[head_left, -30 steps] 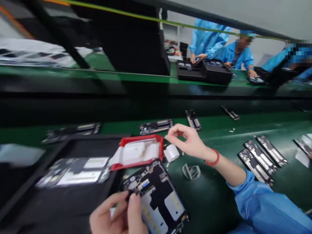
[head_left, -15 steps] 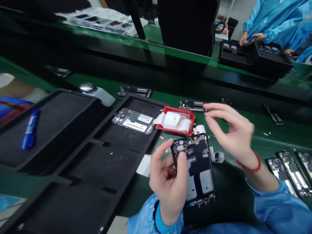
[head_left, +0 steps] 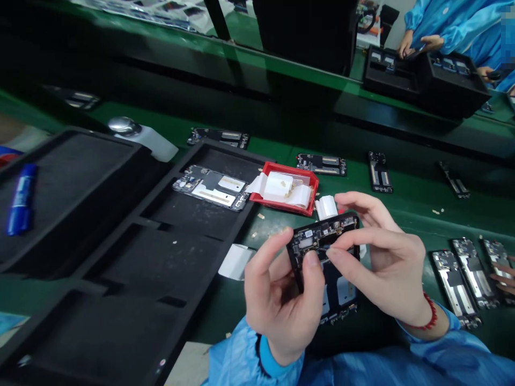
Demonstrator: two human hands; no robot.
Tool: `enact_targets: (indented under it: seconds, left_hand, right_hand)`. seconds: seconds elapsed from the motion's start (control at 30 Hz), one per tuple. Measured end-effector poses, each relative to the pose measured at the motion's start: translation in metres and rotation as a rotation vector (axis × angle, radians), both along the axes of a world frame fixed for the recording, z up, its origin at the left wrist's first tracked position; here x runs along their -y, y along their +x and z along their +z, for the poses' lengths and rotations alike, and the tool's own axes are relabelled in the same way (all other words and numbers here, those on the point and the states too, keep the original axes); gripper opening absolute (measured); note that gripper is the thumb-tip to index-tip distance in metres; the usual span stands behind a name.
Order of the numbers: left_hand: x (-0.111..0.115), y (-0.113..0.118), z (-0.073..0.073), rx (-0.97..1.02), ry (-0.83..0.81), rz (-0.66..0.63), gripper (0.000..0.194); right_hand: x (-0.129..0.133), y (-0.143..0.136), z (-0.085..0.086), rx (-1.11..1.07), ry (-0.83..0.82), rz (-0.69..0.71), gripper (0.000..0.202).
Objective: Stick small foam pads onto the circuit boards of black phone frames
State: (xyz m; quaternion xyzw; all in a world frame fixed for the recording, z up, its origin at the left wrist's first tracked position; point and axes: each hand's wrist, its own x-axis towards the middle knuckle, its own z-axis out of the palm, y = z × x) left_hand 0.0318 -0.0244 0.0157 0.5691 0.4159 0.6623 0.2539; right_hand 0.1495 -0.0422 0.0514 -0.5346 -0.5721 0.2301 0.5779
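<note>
My left hand is closed around the left side of an opened phone chassis, thumb pressed on its upper circuitry. The chassis is tilted, its inner side facing me, with a circuit board along the top and grey panels below. Over the board, my right hand pinches thumb and forefinger together; whatever lies between them is too small or hidden to make out. Its other fingers reach behind the chassis's upper right corner. Just beyond stands a red tray with white paper strip and small tan pieces in it.
A black compartment tray at left bears another chassis. Behind it are a blue marker and a metal-topped dispenser. Several chassis lie at right, where another person's hand enters. A co-worker handles a device opposite.
My right hand has come down and left onto the circuit board, fingers closing into a pinch. The chassis has tilted in my left hand. Another person's hand has appeared at right.
</note>
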Motion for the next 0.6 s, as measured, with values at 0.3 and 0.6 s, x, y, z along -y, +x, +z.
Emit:
enact_targets:
  seconds: [0.3, 0.6]
  left_hand:
    - [0.003, 0.004, 0.005, 0.038, -0.082, 0.091, 0.031]
    - [-0.001, 0.006, 0.009, 0.039, -0.022, 0.081, 0.023]
  right_hand:
    - [-0.001, -0.007, -0.004, 0.054, 0.052, -0.072, 0.016]
    - [-0.005, -0.011, 0.003, 0.008, 0.06, -0.06, 0.019]
